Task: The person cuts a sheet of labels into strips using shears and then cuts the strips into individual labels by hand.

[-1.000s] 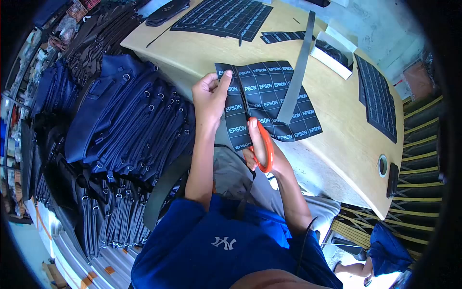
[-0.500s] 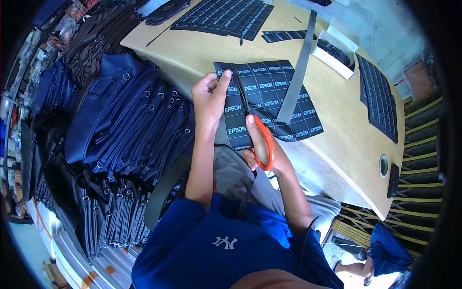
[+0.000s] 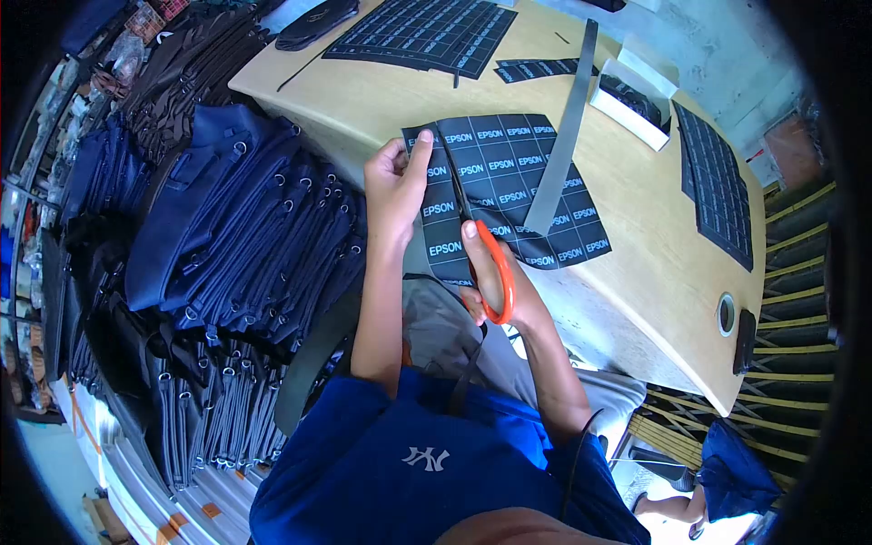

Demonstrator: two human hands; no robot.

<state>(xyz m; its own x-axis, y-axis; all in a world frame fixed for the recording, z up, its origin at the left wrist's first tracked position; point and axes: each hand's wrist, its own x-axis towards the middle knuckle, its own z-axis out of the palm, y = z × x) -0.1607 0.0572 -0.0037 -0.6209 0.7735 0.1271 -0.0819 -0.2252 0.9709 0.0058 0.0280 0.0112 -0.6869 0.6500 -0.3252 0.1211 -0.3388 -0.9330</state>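
Note:
A black sheet printed with rows of EPSON labels point(image 3: 502, 165) lies partly on the table and hangs over its edge. My left hand point(image 3: 400, 186) pinches its upper left part, thumb on top. My right hand point(image 3: 509, 282) is closed round the orange handles of the scissors point(image 3: 496, 272). The dark blades lie along the line between the first and second label columns, tips near the sheet's top edge. A metal ruler point(image 3: 559, 150) rests across the sheet's right part.
More label sheets point(image 3: 422, 34) lie at the table's back and right. A white box point(image 3: 633, 102), a tape roll point(image 3: 726, 313) and a phone-like black object point(image 3: 744, 341) are on the table point(image 3: 636, 263). Blue bags point(image 3: 227, 218) are piled at left. Another person's leg point(image 3: 668, 506) shows lower right.
The scissors and my right hand have shifted very slightly down. The sheet's left strip has moved slightly beside the blades. My left hand still pinches the sheet.

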